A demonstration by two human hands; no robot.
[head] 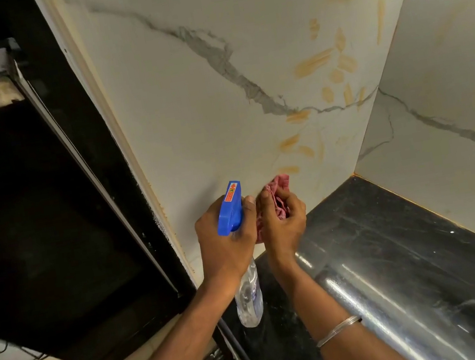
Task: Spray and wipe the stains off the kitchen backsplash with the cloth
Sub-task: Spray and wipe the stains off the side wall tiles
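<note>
1. Surface: the white marble-veined tile backsplash (204, 116) rises behind a glossy black stone counter (394, 233) and carries the orange-yellow smeared stains (315, 61).
2. Left hand (227, 243): fingers clamped on the clear spray bottle with blue trigger head (230, 209), nozzle toward the wall.
3. Right hand (283, 222): fingers closed around the bunched pink cloth (278, 192), near the lowest stain.
4. Recommended: spray evenly from a short standoff, then wipe firmly, refolding to clean fabric.

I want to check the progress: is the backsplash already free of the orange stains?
No, many orange stains are on the marble backsplash, above the pink cloth in the right hand.
</note>
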